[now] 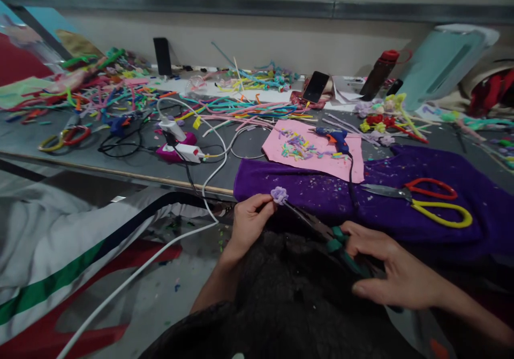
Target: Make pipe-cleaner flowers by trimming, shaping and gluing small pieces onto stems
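Pinching a small lilac flower (279, 194) between thumb and fingertips, the left hand (249, 222) is seen at the near edge of the table (100, 158), just over the purple cloth (401, 209). The flower is met from the right by the thin dark jaws of green-handled pliers (336, 239), whose grips are wrapped by the closed right hand (395, 270); whether the tips actually bite the flower's base cannot be made out with certainty. For the work to be done well, the flower is best kept steady in the pinch and the tool squeezed gently, so that the soft petals are not crushed. The flower lies at the left fingertips and well apart from the right hand, joined to it only by the tool's length. Red-and-yellow scissors (425, 201) and a blue glue gun (338, 138) on a pink sheet (305, 158) are left on the table beyond.
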`<action>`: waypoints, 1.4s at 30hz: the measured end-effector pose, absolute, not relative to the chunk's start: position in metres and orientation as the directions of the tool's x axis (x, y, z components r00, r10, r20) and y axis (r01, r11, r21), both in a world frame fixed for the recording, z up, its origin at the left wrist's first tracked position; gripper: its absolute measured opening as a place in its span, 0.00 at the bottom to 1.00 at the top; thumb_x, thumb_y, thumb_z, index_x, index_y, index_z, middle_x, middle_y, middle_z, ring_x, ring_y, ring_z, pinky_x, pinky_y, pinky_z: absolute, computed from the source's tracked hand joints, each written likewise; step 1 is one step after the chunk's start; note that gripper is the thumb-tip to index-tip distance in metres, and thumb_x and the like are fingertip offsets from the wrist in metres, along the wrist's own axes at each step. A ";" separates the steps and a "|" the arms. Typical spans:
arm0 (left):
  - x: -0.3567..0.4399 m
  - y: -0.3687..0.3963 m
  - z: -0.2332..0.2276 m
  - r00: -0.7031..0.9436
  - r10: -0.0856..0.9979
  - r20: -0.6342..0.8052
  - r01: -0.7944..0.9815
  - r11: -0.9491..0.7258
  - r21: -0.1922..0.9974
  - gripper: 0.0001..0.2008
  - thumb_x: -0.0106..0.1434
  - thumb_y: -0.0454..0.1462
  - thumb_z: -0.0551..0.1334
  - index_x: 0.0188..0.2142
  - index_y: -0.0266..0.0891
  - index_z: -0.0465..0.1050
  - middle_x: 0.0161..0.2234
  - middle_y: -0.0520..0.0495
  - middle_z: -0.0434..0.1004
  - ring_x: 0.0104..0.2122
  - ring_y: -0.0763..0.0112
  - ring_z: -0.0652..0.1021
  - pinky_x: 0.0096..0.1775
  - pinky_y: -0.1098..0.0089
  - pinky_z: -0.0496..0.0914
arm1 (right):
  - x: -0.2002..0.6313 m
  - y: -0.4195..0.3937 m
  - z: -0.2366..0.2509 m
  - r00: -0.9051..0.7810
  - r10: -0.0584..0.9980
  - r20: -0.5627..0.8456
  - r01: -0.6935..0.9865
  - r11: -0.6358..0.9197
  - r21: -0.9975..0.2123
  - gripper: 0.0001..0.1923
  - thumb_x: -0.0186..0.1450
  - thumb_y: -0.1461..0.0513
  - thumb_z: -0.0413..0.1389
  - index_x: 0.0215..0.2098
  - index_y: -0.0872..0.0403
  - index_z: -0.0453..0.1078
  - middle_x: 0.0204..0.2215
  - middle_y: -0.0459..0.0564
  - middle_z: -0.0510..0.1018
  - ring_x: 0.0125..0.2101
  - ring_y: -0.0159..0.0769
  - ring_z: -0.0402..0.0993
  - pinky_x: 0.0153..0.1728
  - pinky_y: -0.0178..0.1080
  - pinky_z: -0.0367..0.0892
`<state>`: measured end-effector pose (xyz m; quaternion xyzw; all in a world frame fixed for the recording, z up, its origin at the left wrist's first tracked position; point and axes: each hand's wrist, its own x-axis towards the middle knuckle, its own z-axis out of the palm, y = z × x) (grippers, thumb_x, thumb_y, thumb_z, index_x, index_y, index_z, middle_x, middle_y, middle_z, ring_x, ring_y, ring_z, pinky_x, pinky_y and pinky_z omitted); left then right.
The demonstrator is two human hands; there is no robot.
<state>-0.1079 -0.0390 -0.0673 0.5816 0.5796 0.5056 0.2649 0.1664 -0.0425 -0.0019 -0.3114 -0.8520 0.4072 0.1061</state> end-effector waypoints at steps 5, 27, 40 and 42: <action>-0.108 -0.038 -0.070 -0.170 0.918 0.357 0.498 -0.233 0.835 0.07 0.57 0.37 0.60 0.31 0.37 0.76 0.27 0.51 0.76 0.27 0.74 0.73 0.32 0.75 0.66 | 0.162 -0.040 -0.005 -0.792 0.607 -0.072 0.402 0.429 -0.809 0.12 0.55 0.57 0.58 0.26 0.54 0.60 0.29 0.46 0.62 0.31 0.35 0.61 0.31 0.36 0.58; -0.108 -0.038 -0.077 -0.108 0.864 0.491 0.613 -0.331 0.717 0.06 0.59 0.35 0.59 0.33 0.39 0.76 0.25 0.52 0.73 0.25 0.77 0.72 0.30 0.76 0.65 | 0.162 -0.038 -0.014 -0.788 0.610 -0.083 0.366 0.355 -0.860 0.14 0.56 0.54 0.57 0.26 0.54 0.60 0.29 0.46 0.63 0.33 0.35 0.60 0.33 0.36 0.56; -0.108 -0.037 -0.078 -0.120 0.868 0.481 0.608 -0.319 0.727 0.07 0.59 0.36 0.59 0.33 0.39 0.76 0.25 0.52 0.74 0.25 0.76 0.73 0.31 0.76 0.66 | 0.158 -0.040 -0.015 -0.785 0.613 -0.092 0.344 0.308 -0.887 0.09 0.57 0.60 0.55 0.26 0.54 0.58 0.30 0.46 0.62 0.32 0.34 0.60 0.33 0.36 0.56; -0.108 -0.037 -0.078 -0.116 0.868 0.482 0.606 -0.322 0.727 0.06 0.59 0.35 0.59 0.33 0.39 0.76 0.25 0.52 0.74 0.25 0.76 0.73 0.31 0.76 0.66 | 0.158 -0.040 -0.015 -0.783 0.615 -0.091 0.343 0.306 -0.888 0.10 0.57 0.58 0.55 0.26 0.54 0.58 0.30 0.47 0.63 0.32 0.34 0.60 0.32 0.36 0.56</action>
